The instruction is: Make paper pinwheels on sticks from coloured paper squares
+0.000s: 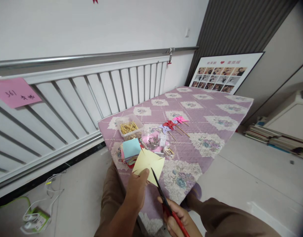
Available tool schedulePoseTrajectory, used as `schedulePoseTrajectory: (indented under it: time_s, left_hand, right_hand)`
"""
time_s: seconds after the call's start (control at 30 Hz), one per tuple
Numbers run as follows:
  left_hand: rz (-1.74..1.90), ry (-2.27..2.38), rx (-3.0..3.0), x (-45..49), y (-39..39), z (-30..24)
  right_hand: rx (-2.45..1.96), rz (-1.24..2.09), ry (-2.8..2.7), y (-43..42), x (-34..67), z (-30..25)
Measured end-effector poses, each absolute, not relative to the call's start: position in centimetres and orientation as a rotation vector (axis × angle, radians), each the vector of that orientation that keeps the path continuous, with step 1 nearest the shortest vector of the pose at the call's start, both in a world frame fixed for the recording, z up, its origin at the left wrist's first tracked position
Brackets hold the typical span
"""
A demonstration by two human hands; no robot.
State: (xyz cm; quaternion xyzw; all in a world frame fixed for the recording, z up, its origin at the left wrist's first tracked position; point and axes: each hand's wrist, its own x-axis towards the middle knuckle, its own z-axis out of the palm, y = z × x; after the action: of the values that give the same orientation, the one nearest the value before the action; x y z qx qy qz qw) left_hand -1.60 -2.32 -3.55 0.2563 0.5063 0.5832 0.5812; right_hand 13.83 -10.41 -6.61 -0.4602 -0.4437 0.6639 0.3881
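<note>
A pale yellow square of paper [147,159] with slits at its corners is pinched in my left hand [137,187], thumb on top. My right hand [177,215] is wrapped round the red handles of a pair of scissors [161,191]. The dark blades reach onto the paper's lower right corner. Just behind the paper lies a stack of coloured paper squares [131,148], light blue on top. Beside it a clear box [130,126] holds wooden sticks. A bowl of small metal pins [152,141] and a small round container [169,151] stand to the right.
Several finished paper pinwheels [169,125] on sticks lie farther back on the table with a purple patterned cloth [198,131]. A white radiator [131,87] runs along the left edge. A photo board [220,74] leans at the far end. A power strip [39,220] with cables lies on the floor.
</note>
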Motion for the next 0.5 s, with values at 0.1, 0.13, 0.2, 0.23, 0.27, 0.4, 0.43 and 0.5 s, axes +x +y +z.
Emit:
schedulePoseTrajectory:
  time_s: [0.1, 0.13, 0.2, 0.23, 0.27, 0.4, 0.43, 0.5]
  left_hand:
    - [1.364, 1.201, 0.579, -1.5, -2.4, -3.4]
    - [1.364, 1.201, 0.577, -1.4, -2.4, -3.4]
    - [1.366, 1.192, 0.578, -1.4, -2.4, -3.3]
    - [1.366, 1.19, 0.581, -1.3, -2.4, -3.4]
    - [1.368, 1.194, 0.582, -1.3, -2.4, -3.4]
    - [1.364, 1.205, 0.577, -1.1, -2.3, -3.4]
    - [1.36, 1.195, 0.577, -1.0, -2.3, -3.3]
    - [1.345, 1.172, 0.58, -0.8, -2.4, -3.1]
  right_hand:
    - [-1.154, 1.674, -1.135, -10.3, 13.9, -7.0]
    - [-1.157, 1.665, -1.129, -10.3, 14.0, -7.4]
    - [-1.149, 1.691, -1.107, -10.2, 14.0, -8.2]
    - [-1.136, 1.718, -1.101, -10.2, 14.0, -8.7]
    - [-1.106, 1.751, -1.11, -10.1, 14.0, -9.2]
    - [-1.039, 1.726, -1.166, -9.8, 14.1, -9.3]
    - [-1.043, 1.705, -1.176, -9.8, 14.2, -8.7]
    - [-1.071, 1.665, -1.189, -9.7, 14.6, -7.2]
